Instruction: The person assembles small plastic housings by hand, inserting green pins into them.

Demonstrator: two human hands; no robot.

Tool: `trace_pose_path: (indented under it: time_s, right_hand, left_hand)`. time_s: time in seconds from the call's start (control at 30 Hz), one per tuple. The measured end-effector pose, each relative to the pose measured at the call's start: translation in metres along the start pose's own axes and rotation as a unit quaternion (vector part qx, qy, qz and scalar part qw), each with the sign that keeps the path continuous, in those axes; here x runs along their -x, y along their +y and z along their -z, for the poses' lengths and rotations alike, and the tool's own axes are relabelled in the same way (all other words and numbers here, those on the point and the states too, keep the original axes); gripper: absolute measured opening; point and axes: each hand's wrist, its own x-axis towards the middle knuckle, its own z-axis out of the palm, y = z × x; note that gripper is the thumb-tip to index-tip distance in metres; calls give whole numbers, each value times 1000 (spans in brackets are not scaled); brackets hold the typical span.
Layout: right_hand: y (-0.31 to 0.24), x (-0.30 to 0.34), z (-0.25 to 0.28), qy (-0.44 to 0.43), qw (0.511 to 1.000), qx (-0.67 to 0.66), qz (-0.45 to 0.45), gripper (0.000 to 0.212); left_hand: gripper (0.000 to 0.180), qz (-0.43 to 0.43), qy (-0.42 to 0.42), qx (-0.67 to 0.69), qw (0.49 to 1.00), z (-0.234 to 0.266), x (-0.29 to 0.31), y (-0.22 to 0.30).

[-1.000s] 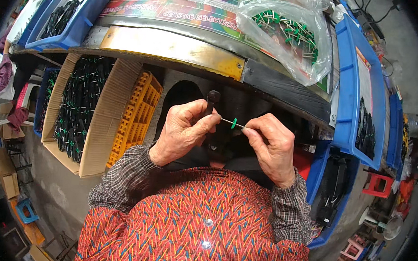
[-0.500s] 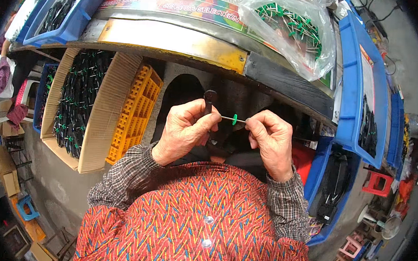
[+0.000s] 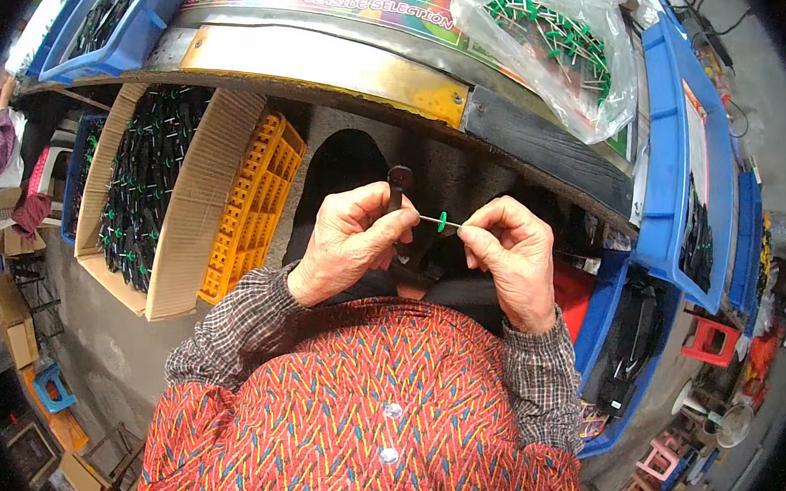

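In front of my body, my left hand (image 3: 345,242) is closed around a black piece (image 3: 400,180) with a rounded end that sticks up above the fingers. Opposite it, my right hand (image 3: 516,264) pinches the free end of a thin metal pin with a green disc (image 3: 442,222) on its middle. The pin lies nearly level between the two hands. Its left end meets the fingertips of my left hand, which hide how it joins the black piece.
Beyond my hands runs the workbench edge (image 3: 333,70). On it lies a clear plastic bag (image 3: 596,123) of green-disc pins, between blue bins (image 3: 662,165) of black parts. A cardboard box (image 3: 194,221) of black pieces and a yellow crate (image 3: 253,207) stand at left; another blue bin (image 3: 597,331) at right.
Both hands keep their grip on the black piece and the pin. The right fingertips sit very slightly differently on the pin's end; otherwise the view has only shifted a little.
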Motion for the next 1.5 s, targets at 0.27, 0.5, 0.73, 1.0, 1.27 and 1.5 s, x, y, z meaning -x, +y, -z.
trace_pose_path:
  time_s: [0.27,0.5,0.73,1.0,1.27,1.5]
  right_hand:
    - [1,1,-4,21,998,52,7,11]
    - [2,2,-3,19,998,65,2,16]
    - [-1,0,-2,5,999,35,-19,11]
    - [4,-1,-4,9,999,31,-16,7]
    - [9,2,-6,-6,998,66,-8,24]
    - [8,0,-13,-23,995,93,4,22]
  left_hand:
    - [11,9,3,9,1000,1,-2,-1]
    - [13,14,7,13,1000,-1,-1,0]
    - [10,11,-4,14,1000,3,-2,-5]
    - [13,12,3,18,1000,2,-1,-6]
    - [12,24,6,10,1000,3,-1,-6]
    - [12,32,-9,8,999,3,2,-9]
